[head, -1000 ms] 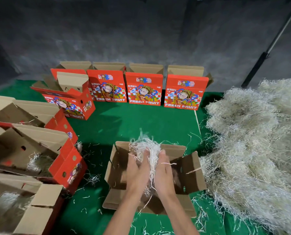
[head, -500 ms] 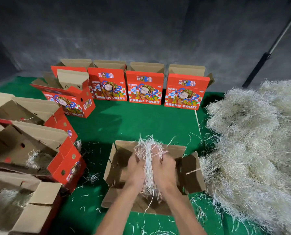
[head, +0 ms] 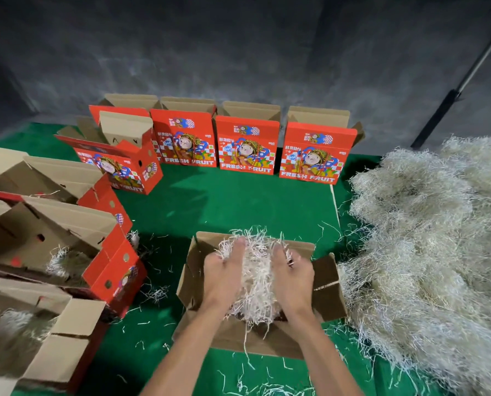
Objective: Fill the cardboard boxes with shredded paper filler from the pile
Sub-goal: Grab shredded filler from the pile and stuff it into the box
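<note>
Front and centre on the green mat (head: 238,201), an open cardboard box (head: 328,284) sits with flaps out. Both hands are over it with a wad of shredded paper (head: 257,281) between them. Left hand (head: 224,274) on the wad's left side, fingers pushed into the shreds, thumb up near the top. Right hand (head: 291,277) on the right side, fingers curled into the filler. The wad sits in the box mouth, strands spilling over the near flap; cannot tell how deep it goes.

Big pile of shredded paper (head: 427,238) lies right of the box, touching its right flap. Loose strands scattered on the mat around the box.

Four red "FRESH FRUIT" boxes (head: 247,147) stand in a row against the grey wall (head: 238,52), tops open; a fifth red box (head: 124,164) is angled in front of the row's left end. More open boxes (head: 55,247) line the left edge, some with filler inside.
</note>
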Action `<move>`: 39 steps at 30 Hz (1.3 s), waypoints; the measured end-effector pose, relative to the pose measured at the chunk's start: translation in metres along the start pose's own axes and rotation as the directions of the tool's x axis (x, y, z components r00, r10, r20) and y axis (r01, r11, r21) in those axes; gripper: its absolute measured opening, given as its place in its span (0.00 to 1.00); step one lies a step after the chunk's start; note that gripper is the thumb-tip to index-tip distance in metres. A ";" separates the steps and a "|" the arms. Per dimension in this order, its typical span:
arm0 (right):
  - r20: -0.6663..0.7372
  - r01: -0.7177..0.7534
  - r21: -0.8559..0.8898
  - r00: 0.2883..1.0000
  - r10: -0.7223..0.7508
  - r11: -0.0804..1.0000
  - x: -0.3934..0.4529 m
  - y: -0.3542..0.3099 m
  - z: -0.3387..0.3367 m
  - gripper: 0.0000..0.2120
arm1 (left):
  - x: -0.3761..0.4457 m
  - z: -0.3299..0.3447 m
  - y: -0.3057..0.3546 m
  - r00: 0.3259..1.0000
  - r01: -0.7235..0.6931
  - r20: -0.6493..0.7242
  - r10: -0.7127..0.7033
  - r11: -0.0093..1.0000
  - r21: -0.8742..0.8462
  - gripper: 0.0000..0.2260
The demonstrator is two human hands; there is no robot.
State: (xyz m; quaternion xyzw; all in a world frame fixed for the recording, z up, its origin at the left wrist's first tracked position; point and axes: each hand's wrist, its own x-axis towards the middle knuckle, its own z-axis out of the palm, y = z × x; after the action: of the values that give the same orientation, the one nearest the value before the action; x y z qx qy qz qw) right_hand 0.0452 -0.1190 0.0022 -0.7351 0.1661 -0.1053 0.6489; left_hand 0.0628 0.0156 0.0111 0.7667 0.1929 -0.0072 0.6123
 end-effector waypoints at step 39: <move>0.058 -0.034 0.018 0.998 0.033 0.999 0.002 -0.015 0.015 0.27 | 0.014 0.007 -0.010 0.978 0.205 0.076 -0.193 0.951 -0.231 0.08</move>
State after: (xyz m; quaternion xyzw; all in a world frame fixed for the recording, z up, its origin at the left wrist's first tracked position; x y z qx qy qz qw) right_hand 0.0540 -0.1046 0.0148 -0.7286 0.1587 -0.0747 0.6621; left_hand 0.0749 0.0147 -0.0032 0.6641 0.2526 -0.0657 0.7006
